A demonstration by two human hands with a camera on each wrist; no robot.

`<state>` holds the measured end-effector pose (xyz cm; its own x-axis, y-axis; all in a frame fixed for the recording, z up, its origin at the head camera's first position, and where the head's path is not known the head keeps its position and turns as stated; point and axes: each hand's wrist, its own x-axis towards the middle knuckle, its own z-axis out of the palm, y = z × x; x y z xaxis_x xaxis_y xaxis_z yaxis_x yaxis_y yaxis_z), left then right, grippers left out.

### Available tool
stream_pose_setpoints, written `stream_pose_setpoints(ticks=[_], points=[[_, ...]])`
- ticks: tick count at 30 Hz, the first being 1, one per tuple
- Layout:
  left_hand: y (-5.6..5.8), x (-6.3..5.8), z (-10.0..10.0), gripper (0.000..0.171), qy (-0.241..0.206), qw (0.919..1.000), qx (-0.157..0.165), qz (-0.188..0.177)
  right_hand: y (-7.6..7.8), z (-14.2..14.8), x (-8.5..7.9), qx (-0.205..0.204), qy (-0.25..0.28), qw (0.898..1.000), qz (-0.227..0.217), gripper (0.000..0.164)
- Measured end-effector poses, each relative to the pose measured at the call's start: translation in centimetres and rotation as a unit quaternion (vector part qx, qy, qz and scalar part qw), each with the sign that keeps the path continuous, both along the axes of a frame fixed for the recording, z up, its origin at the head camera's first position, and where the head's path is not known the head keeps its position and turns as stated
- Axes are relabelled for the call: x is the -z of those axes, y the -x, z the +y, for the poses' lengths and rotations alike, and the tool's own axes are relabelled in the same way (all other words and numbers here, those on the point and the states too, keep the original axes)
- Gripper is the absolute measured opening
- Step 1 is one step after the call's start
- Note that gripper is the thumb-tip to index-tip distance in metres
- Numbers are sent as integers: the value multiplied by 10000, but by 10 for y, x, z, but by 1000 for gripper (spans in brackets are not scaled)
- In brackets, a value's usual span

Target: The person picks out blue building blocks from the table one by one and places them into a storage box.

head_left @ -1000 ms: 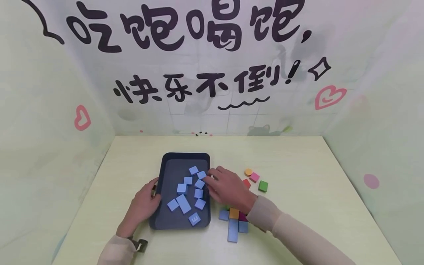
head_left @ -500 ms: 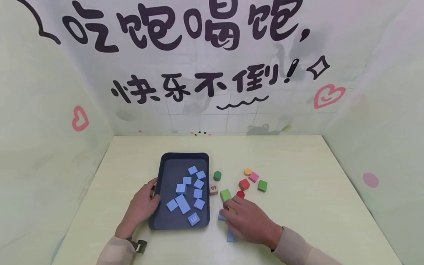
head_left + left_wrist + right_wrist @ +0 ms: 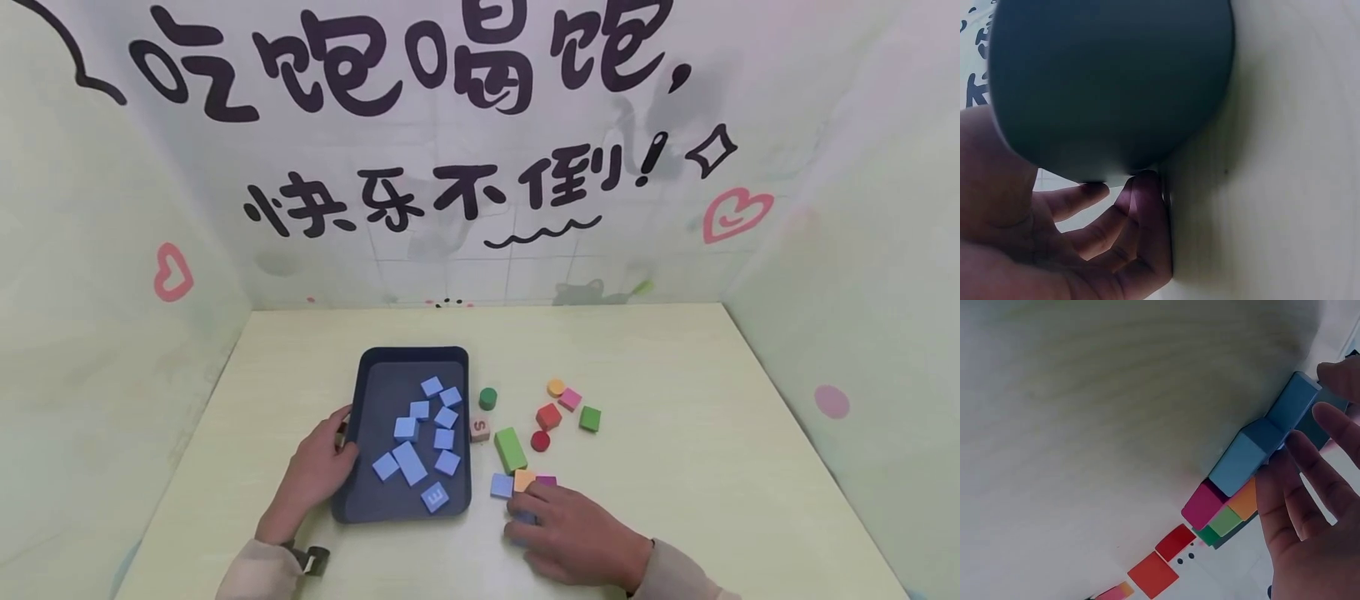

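Note:
My left hand (image 3: 322, 458) grips the left rim of a dark tray (image 3: 414, 354), thumb at the rim and fingers against the outer wall. Several light-blue blocks (image 3: 408, 463) lie in the tray, one marked with a letter (image 3: 435, 497). To the tray's right, my right hand (image 3: 573, 533) reaches over a blue group, partly covering a long blue block (image 3: 1295, 403) and a second blue block (image 3: 1244, 459). In the right wrist view its fingers are fairly straight around the long block's end. Just beyond sit a blue cube (image 3: 502, 486), an orange block (image 3: 524, 481) and a purple block (image 3: 547, 481).
A long green block (image 3: 511, 450), a cube marked S (image 3: 480, 430) and a dark green cylinder (image 3: 488, 398) stand close to the tray's right side. Farther right are a red cube (image 3: 548, 417), red disc (image 3: 540, 441), pink block (image 3: 570, 399), orange disc (image 3: 556, 387) and green cube (image 3: 590, 418).
My right hand has left the tray's right edge and come nearer and to the right, over the blue blocks. The left hand stays on the tray; the blocks inside keep their places.

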<state>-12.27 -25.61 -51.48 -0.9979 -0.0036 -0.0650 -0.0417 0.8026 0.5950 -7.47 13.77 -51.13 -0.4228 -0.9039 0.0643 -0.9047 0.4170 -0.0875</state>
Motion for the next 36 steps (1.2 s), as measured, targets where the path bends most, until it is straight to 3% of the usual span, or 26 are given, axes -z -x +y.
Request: stream_pose_setpoints(ticks=[9, 23, 36], points=[[1, 2, -2, 59, -11, 10000, 10, 24, 8, 0, 6, 50, -68, 9991, 424, 32], [0, -1, -1, 59, -9, 10000, 28, 36, 19, 2, 11, 152, -89, 9982, 575, 30], [2, 3, -2, 59, 60, 10000, 4, 13, 26, -1, 1, -23, -27, 9977, 670, 30]])
